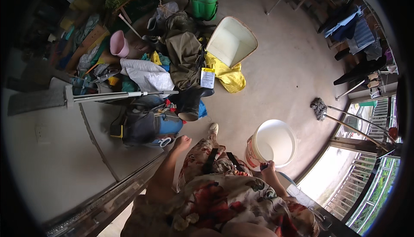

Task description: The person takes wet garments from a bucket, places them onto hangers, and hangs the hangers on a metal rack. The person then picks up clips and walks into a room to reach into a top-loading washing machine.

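My right hand (268,168) is closed at the near side of a white plastic bucket (282,140), and a small dark piece shows between its fingers, seemingly the bucket's handle grip. The bucket's mouth faces up toward me, and its inside looks bare; reddish print marks its left wall. My left hand (183,143) is curled into a loose fist beside my patterned clothing, with nothing visible in it. Nearest to it are a dark and blue bag (144,122) and an upright black rubber boot (189,105).
Left of centre lies a heap with a yellow sack (230,78), a white sack (148,75) and a square cream bin (233,40). Behind it stands a green bucket (203,6). A mop (319,107) leans at the right, near a doorway. Clothes (360,32) hang at the far right.
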Motion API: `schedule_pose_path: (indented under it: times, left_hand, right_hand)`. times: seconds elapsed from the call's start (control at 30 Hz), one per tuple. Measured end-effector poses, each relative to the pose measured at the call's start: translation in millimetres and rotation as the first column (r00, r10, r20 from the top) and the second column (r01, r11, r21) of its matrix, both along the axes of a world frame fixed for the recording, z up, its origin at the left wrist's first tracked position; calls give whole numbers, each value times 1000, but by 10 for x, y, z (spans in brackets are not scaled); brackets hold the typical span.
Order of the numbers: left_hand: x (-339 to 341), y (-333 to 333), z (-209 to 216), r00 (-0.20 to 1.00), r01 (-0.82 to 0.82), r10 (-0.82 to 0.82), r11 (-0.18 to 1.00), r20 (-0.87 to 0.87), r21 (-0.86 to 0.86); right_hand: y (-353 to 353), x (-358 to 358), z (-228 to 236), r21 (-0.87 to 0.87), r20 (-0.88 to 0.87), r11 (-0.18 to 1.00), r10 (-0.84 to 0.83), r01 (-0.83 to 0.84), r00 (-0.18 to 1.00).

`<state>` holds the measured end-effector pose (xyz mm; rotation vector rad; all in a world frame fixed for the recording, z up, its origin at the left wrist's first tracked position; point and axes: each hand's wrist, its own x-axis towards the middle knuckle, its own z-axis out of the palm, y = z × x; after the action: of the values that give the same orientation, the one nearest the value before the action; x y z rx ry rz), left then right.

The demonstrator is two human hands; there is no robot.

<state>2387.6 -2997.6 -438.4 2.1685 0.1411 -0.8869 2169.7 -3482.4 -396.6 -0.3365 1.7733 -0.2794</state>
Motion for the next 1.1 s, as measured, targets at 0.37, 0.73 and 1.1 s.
schedule_pose_path:
  times: [0.37,0.73,1.1]
  left_hand:
    - [2466,-2122,-407,968,246,-237,960,-80,135]
    - [3833,-2689,-1517,919,306,-378,861,109,406]
    - [4959,-2582,-3265,884,325,-430,848,185,418]
  right_hand:
    - [-765,306,273,24,-24,983,-182,182,983]
    - [-1632,804,-270,153,-81,962,-218,228,973]
    - [-1962,1427,-1220,123,-35,990,-64,67,997]
